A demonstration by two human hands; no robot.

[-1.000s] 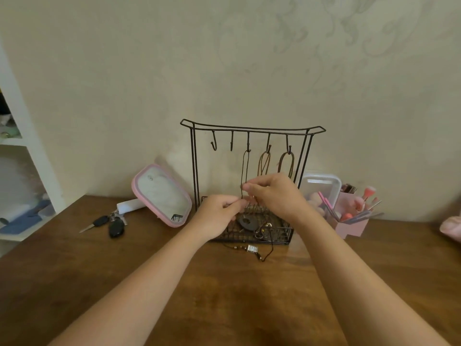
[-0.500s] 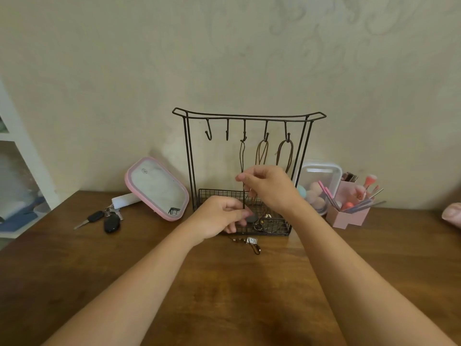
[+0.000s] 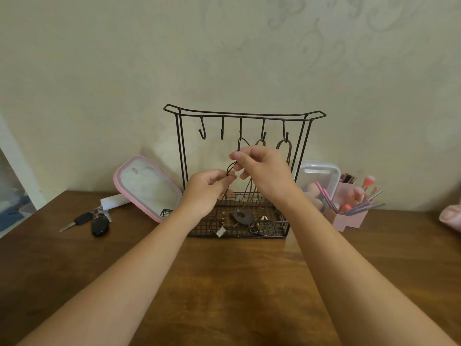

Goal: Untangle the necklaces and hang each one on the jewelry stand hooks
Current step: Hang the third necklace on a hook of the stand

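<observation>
Pinching dark cord — left hand, right hand.

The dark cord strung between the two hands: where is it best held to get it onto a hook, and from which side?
Pinch the cord high up, where the left hand and right hand hold it, not low in the basket, where cords and pendants bunch. Come from the front-left: the two leftmost hooks are bare, the others carry cords.

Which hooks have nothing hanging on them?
The leftmost hook and the second hook are bare; the other three each carry a necklace cord.
</observation>
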